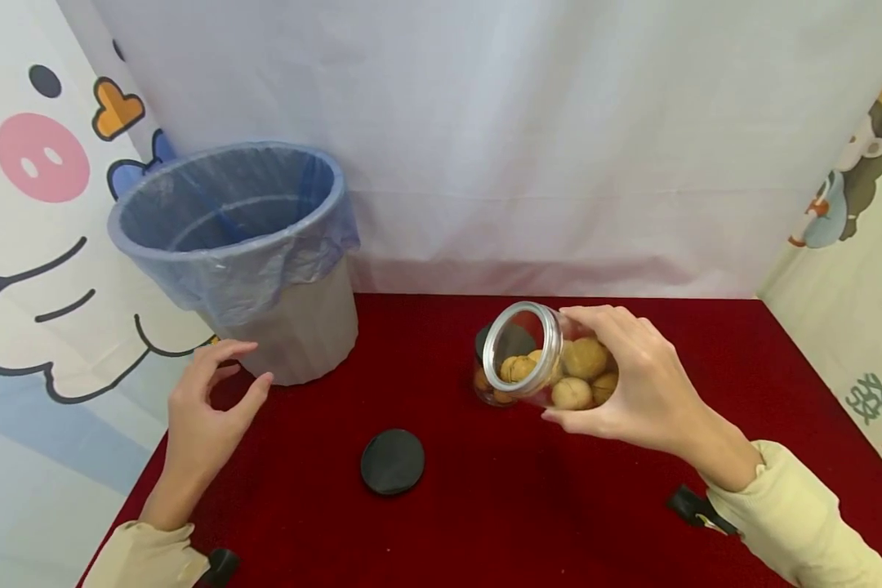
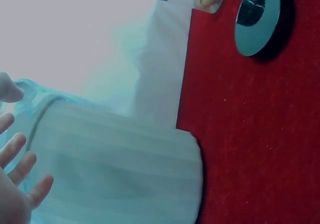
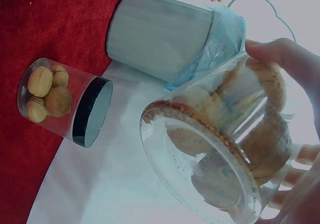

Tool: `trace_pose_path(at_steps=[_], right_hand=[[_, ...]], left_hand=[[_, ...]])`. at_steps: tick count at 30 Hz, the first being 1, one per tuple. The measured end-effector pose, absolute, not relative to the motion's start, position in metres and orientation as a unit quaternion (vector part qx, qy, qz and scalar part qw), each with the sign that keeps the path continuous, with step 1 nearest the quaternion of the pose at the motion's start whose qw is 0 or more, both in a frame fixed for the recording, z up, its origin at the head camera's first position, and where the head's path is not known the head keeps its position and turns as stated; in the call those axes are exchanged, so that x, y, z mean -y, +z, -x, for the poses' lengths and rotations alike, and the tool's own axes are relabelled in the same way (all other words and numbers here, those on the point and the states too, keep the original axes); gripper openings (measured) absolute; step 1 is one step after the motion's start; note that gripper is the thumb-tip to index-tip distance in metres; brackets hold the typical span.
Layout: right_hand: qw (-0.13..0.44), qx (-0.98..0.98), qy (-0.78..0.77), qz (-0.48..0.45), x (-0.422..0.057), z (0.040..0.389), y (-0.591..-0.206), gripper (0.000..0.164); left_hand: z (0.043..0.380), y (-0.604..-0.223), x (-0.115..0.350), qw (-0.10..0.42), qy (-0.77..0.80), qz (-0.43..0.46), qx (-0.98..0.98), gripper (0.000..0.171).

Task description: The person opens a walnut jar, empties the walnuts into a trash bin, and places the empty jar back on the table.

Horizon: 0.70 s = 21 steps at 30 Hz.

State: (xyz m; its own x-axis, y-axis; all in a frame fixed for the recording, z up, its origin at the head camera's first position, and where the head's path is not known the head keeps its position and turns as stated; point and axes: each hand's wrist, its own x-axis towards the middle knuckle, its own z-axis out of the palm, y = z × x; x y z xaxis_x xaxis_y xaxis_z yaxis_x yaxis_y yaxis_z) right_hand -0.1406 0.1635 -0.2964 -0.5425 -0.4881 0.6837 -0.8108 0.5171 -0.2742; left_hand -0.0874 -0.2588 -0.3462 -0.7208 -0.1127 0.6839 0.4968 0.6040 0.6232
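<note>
My right hand point(image 1: 635, 380) grips a clear jar point(image 1: 540, 392), thumb on one side and fingers on the other. The jar is tilted, its uncovered mouth facing left, and several walnuts point(image 1: 586, 358) lie inside. Its clear base faces the camera in the right wrist view. My left hand point(image 1: 209, 416) holds nothing; thumb and fingers are apart in a wide curve, in front of the bin point(image 1: 305, 327). A round black lid point(image 1: 393, 461) lies flat on the red cloth between the hands.
A second jar point(image 3: 57, 97) with a black lid and walnuts stands on the cloth, partly hidden behind the held jar in the head view. The bin at the back left has a blue plastic liner point(image 1: 265, 269). A white curtain point(image 1: 559, 147) closes off the back.
</note>
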Motion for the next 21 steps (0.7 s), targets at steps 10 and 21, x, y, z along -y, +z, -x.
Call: trace_pose_path(at_steps=[10, 21], right_hand=[[0.288, 0.823, 0.282, -0.400, -0.156, 0.150, -0.290, 0.084], [0.294, 0.817, 0.278, -0.410, -0.146, 0.157, -0.280, 0.082]], left_hand=[[0.090, -0.327, 0.268, 0.398, -0.445, 0.112, 0.794, 0.038], [0.109, -0.326, 0.298, 0.432, -0.437, 0.101, 0.782, 0.039]])
